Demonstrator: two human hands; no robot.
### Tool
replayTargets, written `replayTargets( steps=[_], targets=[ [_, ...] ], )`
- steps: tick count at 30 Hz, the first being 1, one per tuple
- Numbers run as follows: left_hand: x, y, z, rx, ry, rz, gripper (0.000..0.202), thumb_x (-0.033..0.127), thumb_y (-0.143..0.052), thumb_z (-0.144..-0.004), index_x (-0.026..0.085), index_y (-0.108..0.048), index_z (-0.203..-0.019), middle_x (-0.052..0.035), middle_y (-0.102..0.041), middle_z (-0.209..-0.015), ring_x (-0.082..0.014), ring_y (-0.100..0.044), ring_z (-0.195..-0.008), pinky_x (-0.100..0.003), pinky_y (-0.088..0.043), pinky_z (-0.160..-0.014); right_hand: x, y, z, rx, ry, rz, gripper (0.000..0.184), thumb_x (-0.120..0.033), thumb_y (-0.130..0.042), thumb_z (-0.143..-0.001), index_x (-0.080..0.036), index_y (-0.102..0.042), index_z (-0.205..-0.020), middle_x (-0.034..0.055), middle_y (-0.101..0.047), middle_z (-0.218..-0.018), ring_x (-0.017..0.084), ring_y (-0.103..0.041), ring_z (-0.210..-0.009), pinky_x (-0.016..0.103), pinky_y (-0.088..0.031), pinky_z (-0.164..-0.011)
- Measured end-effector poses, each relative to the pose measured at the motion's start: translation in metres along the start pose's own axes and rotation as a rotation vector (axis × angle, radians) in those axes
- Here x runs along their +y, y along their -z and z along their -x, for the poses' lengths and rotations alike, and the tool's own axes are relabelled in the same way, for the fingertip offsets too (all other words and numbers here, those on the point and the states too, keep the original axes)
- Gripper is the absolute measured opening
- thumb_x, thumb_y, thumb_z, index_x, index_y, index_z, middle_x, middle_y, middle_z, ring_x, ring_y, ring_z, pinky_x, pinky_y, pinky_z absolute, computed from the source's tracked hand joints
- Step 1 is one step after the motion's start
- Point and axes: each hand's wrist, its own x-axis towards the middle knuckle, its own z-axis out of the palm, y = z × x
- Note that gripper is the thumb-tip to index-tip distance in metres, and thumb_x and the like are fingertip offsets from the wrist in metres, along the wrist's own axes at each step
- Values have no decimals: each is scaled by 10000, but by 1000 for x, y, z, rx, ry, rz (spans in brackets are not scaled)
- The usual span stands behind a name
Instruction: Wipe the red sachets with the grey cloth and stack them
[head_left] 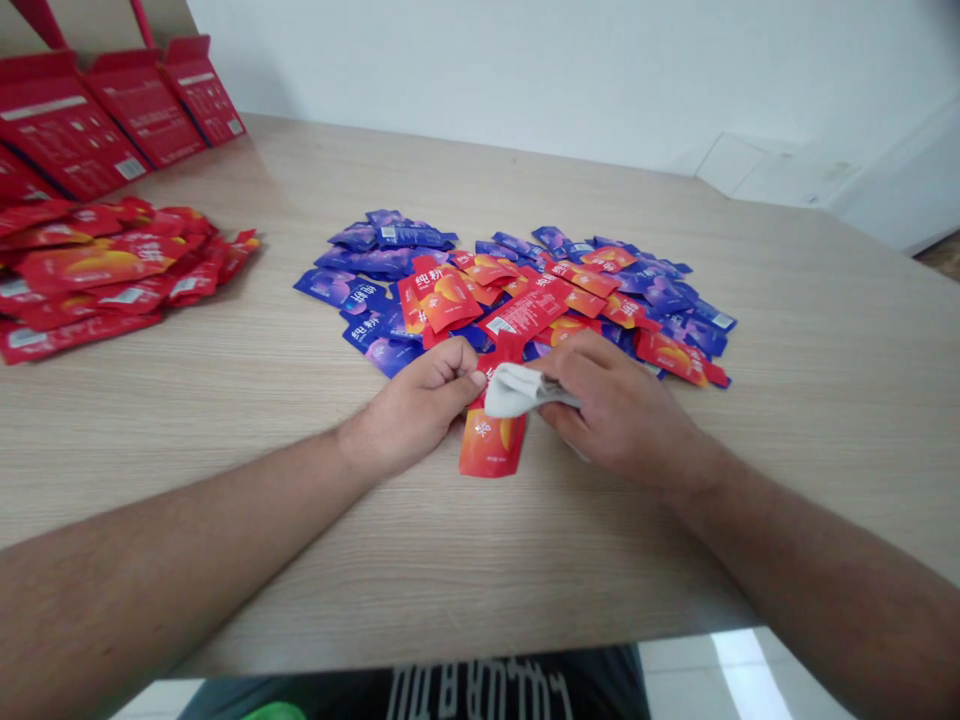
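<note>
My left hand (416, 405) is closed, its thumb and fingers pinching the top edge of a red-orange sachet (491, 445) that lies on the wooden table (300, 560). My right hand (615, 410) is closed on a white cloth (514, 388), which it presses onto the upper part of that sachet. Just behind both hands lies a heap of red and blue sachets (525, 295).
A separate pile of red sachets (105, 275) sits at the left edge. Red cartons (112, 115) stand at the back left corner. A white wall runs behind the table, and the table's near edge is just above my lap.
</note>
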Motion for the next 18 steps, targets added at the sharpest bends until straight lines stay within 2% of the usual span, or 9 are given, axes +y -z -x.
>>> replayTargets(
  steps=[2,7,10,12,16,18],
  targets=[
    [0,0,0,-1,-1,5,274,378,-734,-922,207,-526,-870,26,-563,-728,-116,-508,-607,-237,-368,-554,2,-1,-1,25,-31,11,213,-187,-647,-971,-179,-656,-1184,126,-677,-1129,287,-652,-1046,425,-557,-873],
    [-2,3,-3,8,-12,-6,267,345,-726,-920,210,-504,-858,38,-546,-711,-102,-477,-568,-228,-346,-529,-13,-1,1,-144,187,-81,224,-106,-619,-924,-196,-696,-1114,71,-689,-1049,239,-646,-933,370,-539,-786],
    [-2,5,-4,-33,-32,-63,249,357,-700,-933,210,-510,-869,33,-553,-730,-108,-489,-583,-232,-359,-537,-15,1,2,-183,211,-83,223,-104,-622,-925,-201,-701,-1110,65,-687,-1062,229,-645,-927,359,-530,-783],
    [-1,5,-4,-74,-41,-121,234,358,-690,-939,209,-520,-877,35,-550,-728,-108,-485,-590,-232,-360,-541,-7,2,1,-119,144,-57,176,-132,-622,-953,-193,-683,-1107,84,-683,-1081,240,-647,-960,364,-533,-807],
    [4,5,0,-152,-70,-240,254,354,-682,-951,199,-511,-845,36,-550,-729,-99,-457,-611,-225,-346,-553,14,2,-3,104,-21,8,122,-209,-692,-958,-199,-641,-1068,101,-674,-1079,267,-643,-1005,377,-539,-848],
    [6,4,1,-161,-78,-265,266,362,-671,-962,196,-508,-834,42,-535,-715,-93,-429,-601,-222,-331,-546,18,2,-3,131,-48,8,141,-210,-713,-939,-203,-634,-1056,96,-675,-1064,273,-643,-1000,381,-546,-843]
  ],
)
